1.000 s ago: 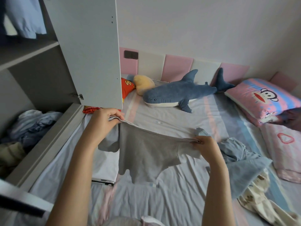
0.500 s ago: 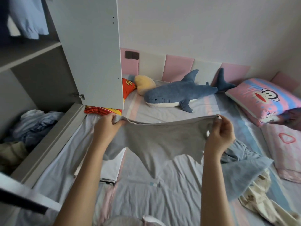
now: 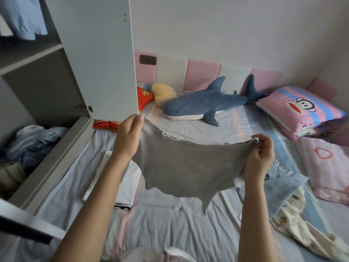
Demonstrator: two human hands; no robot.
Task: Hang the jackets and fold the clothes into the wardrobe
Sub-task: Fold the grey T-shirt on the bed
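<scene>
A grey garment [image 3: 187, 167] hangs stretched in the air above the bed. My left hand [image 3: 129, 137] pinches its upper left corner and my right hand [image 3: 261, 154] grips its right edge. The wardrobe [image 3: 47, 87] stands at the left with its white door [image 3: 94, 53] swung open. A light blue jacket [image 3: 22, 17] hangs at the wardrobe's top left. Crumpled clothes [image 3: 32, 142] lie in its lower compartment. On the bed, a folded white garment [image 3: 115, 178] lies below my left forearm, and a blue garment [image 3: 283, 188] and a cream printed garment [image 3: 302, 229] lie to the right.
A blue shark plush [image 3: 204, 104], a yellow plush [image 3: 163, 93] and a red cushion [image 3: 144, 97] lie at the bed's far side. A pink monkey-print pillow [image 3: 300, 110] and a pink blanket [image 3: 324, 163] are at the right. The striped bed sheet [image 3: 179, 227] is rumpled.
Both hands have spread apart and lifted, stretching the grey garment wide. My right hand moved right and up; my left hand rose toward the door's lower edge.
</scene>
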